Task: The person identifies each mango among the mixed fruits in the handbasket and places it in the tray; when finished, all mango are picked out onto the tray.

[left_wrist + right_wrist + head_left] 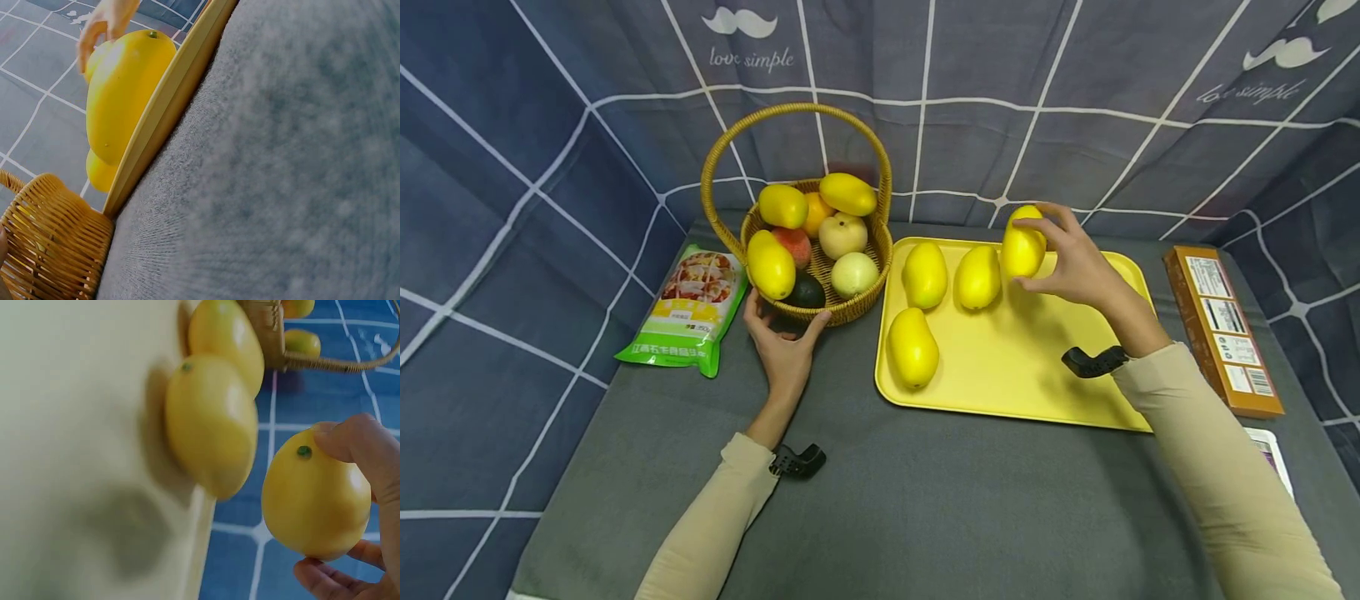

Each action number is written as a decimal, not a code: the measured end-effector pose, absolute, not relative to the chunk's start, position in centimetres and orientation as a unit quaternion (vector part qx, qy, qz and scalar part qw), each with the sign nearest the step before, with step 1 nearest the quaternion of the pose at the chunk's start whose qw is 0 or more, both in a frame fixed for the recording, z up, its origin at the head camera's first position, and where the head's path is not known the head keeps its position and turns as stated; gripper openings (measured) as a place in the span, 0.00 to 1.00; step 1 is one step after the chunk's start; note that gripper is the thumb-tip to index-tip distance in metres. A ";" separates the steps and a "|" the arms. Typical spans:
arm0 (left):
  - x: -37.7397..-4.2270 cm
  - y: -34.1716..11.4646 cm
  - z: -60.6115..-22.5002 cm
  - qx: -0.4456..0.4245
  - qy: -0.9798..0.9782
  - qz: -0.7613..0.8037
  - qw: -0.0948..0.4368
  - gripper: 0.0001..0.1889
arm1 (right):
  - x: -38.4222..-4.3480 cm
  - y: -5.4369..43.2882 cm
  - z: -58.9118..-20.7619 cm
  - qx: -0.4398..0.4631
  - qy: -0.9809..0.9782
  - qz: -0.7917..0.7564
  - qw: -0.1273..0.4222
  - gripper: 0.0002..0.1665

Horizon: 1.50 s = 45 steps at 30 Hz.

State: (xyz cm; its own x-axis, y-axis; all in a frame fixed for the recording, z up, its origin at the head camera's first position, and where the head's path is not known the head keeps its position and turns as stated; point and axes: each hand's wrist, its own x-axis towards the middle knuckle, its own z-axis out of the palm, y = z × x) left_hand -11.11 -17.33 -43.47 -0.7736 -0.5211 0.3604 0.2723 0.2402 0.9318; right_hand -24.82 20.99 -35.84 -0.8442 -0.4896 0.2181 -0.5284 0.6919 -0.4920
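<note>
My right hand (1078,262) holds a yellow mango (1023,242) between thumb and fingers, raised over the back of the yellow tray (1015,392). In the right wrist view the held mango (315,500) shows its green stem end, apart from the mangoes on the tray. Two mangoes lie side by side toward the tray's back left, and another mango (913,348) lies at its left edge. My left hand (784,350) grips the front of the wicker basket (857,310), thumb and fingers spread along its wall. Inside sit several mangoes, a peach (793,246), an orange, pale round fruits and a dark green fruit (805,292).
A green and white food packet (688,308) lies left of the basket. To the tray's right is a brown box (1225,333), and a white-edged item (1270,454) shows partly behind the right sleeve. The basket's tall handle (796,108) arches above the fruit. Checked cloth hangs behind.
</note>
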 end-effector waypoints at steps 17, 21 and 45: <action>-11.2 -17.3 -43.6 0.088 -0.714 -0.616 0.323 0.49 | -25.1 23.8 -39.7 0.266 -0.927 0.259 -0.057 0.47; -11.8 -17.8 -44.9 0.086 -0.714 -0.611 0.329 0.50 | -25.3 23.6 -39.7 0.262 -0.929 0.252 -0.067 0.46; -11.2 -17.3 -43.7 0.096 -0.721 -0.608 0.319 0.49 | -25.7 23.0 -40.1 0.274 -0.944 0.175 -0.063 0.50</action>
